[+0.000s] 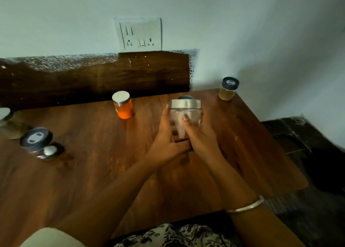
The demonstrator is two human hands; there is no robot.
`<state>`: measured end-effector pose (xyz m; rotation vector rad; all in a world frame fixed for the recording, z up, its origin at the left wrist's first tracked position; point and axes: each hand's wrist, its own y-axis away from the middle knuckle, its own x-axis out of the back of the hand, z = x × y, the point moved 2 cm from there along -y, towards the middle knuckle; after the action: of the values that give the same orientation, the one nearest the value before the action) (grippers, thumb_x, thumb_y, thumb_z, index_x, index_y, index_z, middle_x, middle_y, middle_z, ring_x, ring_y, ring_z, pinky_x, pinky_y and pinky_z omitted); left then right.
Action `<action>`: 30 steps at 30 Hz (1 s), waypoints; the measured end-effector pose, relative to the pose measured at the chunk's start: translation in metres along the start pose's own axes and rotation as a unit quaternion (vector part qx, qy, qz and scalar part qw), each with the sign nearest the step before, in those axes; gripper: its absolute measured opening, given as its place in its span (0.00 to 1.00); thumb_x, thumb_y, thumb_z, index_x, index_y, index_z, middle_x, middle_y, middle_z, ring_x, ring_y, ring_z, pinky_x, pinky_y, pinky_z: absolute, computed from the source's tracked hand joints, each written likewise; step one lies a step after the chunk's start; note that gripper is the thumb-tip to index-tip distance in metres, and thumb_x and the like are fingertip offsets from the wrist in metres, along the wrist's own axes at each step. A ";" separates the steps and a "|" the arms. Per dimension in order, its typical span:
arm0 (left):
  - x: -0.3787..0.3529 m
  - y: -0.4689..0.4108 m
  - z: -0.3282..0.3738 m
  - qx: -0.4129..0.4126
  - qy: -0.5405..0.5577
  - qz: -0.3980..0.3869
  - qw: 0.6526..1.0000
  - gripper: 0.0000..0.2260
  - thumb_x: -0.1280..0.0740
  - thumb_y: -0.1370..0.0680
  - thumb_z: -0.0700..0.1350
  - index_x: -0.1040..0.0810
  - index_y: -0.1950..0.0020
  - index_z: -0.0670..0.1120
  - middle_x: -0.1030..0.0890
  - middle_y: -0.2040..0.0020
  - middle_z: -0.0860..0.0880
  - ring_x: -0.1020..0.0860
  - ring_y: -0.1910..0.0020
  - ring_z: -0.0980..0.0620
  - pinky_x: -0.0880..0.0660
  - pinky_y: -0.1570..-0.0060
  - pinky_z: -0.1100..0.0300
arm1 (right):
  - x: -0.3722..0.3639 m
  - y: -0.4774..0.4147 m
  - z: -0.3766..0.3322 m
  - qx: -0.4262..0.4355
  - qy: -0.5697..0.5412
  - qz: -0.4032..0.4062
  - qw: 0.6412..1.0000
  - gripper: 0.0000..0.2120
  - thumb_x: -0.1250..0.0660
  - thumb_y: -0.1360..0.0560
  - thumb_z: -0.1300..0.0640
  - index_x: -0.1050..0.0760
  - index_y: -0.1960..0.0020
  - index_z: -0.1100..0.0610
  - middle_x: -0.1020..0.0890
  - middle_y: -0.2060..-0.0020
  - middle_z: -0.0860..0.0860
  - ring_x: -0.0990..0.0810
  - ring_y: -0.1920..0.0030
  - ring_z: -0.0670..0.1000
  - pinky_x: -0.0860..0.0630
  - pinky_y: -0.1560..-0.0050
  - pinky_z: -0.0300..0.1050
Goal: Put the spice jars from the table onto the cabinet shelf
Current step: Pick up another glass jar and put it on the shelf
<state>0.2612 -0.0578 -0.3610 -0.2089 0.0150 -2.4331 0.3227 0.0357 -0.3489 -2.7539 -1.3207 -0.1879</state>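
The clear spice jar (177, 117), with a silver lid (185, 103), is held between both hands above the middle of the wooden table (93, 162); it leans a little toward the camera, and I cannot tell if its bottom touches the wood. The left hand (165, 144) grips it from the left side, with the fingers curled around the glass and the thumb lying along the lower edge. The right hand (200, 137) grips it from the right, and its thumb (185, 118) is pressed across the front of the glass. A thin bangle (246, 206) sits on the right wrist.

Just behind the held jar the top of a dark lid (185, 97) shows; the rest is hidden. An orange jar (123, 107) with a pale lid stands upright to the left, near but apart. A yellowish jar (228, 89) with a dark lid stands at the far right corner. At the left edge is a dark-lidded jar (36, 140), with a small blurred white thing (49, 150) just beside it. On the wall behind is a switchboard (140, 33).
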 end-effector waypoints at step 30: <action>0.155 0.051 0.029 -0.049 -0.017 -0.024 0.998 0.44 0.28 0.31 0.43 0.54 0.25 0.53 0.30 0.37 0.67 0.28 0.38 0.66 0.25 0.43 0.62 | -0.090 0.007 -0.058 0.113 0.028 -0.302 0.946 0.33 0.33 0.29 0.51 0.49 0.36 0.32 0.25 0.44 0.40 0.19 0.55 0.39 0.23 0.60 0.32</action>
<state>0.1817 -0.1957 -0.3130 -0.2966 0.1153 -2.4791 0.2675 -0.0452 -0.3048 -2.0699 -1.9873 -0.1369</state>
